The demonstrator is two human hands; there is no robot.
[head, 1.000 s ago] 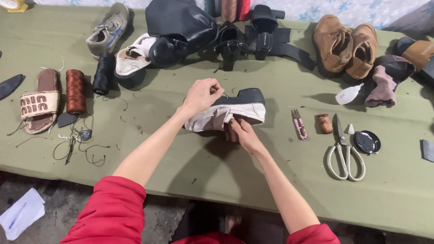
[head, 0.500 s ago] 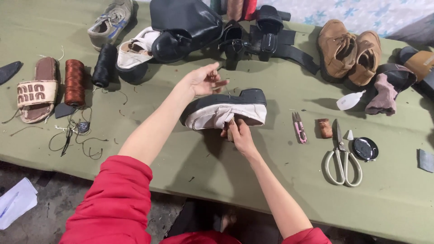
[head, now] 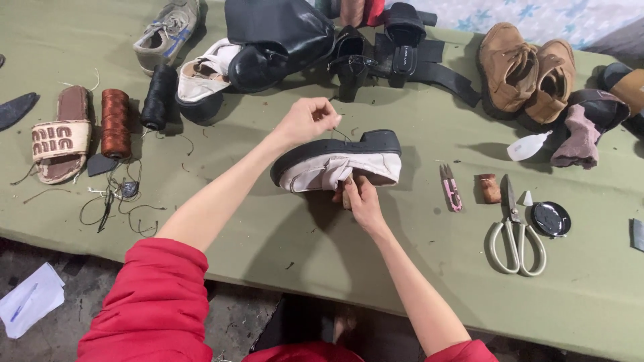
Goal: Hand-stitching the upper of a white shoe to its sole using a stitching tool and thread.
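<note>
At the centre of the frame, a white platform shoe with a thick black sole [head: 339, 164] lies on its side on the green table [head: 282, 248]. Your left hand [head: 305, 121] is just above the sole, fingers pinched closed on a thin thread. Your right hand [head: 362, 198] is below the shoe, closed around a small wooden-handled tool pressed against it. Right of the shoe lie pink thread snips [head: 451, 188] and white-handled scissors [head: 515, 231]; at left stand brown [head: 115, 123] and black thread spools [head: 158, 97].
</note>
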